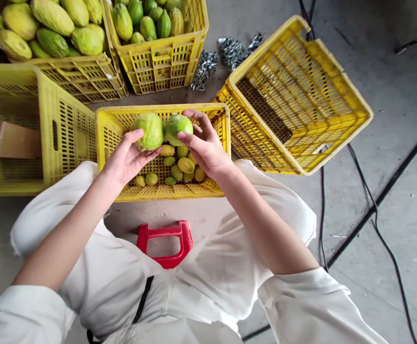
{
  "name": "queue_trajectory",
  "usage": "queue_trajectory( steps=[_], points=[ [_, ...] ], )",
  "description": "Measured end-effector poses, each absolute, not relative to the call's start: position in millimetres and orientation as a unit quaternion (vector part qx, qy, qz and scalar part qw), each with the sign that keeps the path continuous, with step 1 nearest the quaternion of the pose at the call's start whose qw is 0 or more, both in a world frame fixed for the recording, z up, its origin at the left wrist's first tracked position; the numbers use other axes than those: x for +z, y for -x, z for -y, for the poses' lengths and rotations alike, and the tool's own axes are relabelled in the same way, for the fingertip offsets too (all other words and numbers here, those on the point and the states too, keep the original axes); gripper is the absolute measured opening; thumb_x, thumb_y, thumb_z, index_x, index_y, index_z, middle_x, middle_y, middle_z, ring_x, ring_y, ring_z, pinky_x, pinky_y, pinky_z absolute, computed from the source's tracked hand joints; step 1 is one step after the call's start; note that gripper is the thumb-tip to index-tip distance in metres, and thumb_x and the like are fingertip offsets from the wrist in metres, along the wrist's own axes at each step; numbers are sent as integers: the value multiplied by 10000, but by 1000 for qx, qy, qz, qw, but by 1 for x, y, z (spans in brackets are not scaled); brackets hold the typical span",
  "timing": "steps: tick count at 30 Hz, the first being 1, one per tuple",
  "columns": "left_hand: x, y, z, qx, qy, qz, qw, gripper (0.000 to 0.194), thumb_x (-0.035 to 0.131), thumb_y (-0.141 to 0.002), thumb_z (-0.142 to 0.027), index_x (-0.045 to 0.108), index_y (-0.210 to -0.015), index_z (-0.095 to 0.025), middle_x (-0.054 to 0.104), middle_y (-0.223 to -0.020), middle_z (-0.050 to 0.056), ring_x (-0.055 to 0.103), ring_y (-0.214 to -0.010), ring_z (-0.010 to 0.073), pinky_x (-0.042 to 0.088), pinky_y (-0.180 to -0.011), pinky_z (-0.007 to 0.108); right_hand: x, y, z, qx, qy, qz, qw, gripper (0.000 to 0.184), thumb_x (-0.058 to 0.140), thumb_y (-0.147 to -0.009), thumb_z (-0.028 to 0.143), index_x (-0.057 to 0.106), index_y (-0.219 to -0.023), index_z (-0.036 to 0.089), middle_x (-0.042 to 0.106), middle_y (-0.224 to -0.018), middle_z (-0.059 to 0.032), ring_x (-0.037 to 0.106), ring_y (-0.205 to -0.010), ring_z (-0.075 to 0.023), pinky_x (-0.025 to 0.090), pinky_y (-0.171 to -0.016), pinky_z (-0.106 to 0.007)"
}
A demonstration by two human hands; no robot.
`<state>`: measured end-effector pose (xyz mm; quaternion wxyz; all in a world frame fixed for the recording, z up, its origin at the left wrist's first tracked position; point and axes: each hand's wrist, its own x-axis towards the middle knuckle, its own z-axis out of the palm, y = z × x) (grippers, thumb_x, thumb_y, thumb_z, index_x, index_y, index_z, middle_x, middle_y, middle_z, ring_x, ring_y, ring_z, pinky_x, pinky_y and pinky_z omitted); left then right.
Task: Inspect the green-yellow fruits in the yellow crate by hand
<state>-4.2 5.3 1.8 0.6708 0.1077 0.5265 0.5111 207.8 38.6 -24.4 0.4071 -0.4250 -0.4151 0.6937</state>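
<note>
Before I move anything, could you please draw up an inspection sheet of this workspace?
Surface: grey floor, small specks on it.
Job's things: yellow-green fruit and greener fruit, both held above the middle crate, which contains small fruits.
Clutter: silvery scraps beyond the middle crate; red plastic object between the knees, partly hidden.
Grips: left grip on the yellow-green fruit; right grip on the greener fruit.
Cables: black cables across the floor, right.
Surroundings: two fruit-filled crates beyond; left crate with cardboard; angled right crate.
</note>
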Motion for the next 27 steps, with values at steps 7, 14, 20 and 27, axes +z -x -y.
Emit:
queue_trajectory(
  steps=[7,14,20,27],
  points=[
    [-3,8,-9,523,-105,-541,650,301,857,-939,-360,734,-1194,-258,846,-1240,86,786,-1342,304,692,-1110,402,-20,-205,-34,698,423,427,388,782,1071,-628,718,655,-1165,331,744,-1313,-41,687,-1400,-331,631,-1221,-531],
    [-1,9,-10,519,-92,-535,660,252,840,-928,-352,718,-1130,-263,848,-1185,74,798,-1271,285,701,-1069,375,-20,-208,-38,700,428,399,409,820,1064,-642,755,602,-1187,352,748,-1306,-37,695,-1403,-331,685,-1170,-544],
    [-1,8,-6,511,-117,-532,665,343,853,-925,-397,735,-1223,-278,853,-1248,80,784,-1335,303,673,-1122,408,-17,-207,-38,722,421,372,404,869,1088,-599,701,631,-1260,369,772,-1331,-28,720,-1406,-315,676,-1192,-522],
    [-4,7,-5,499,-121,-529,676,456,855,-922,-494,726,-1307,-285,847,-1242,79,773,-1336,301,649,-1122,400,-9,-208,-39,693,456,394,396,809,1065,-615,727,689,-1226,353,794,-1361,-50,676,-1489,-332,649,-1232,-512]
  ],
)
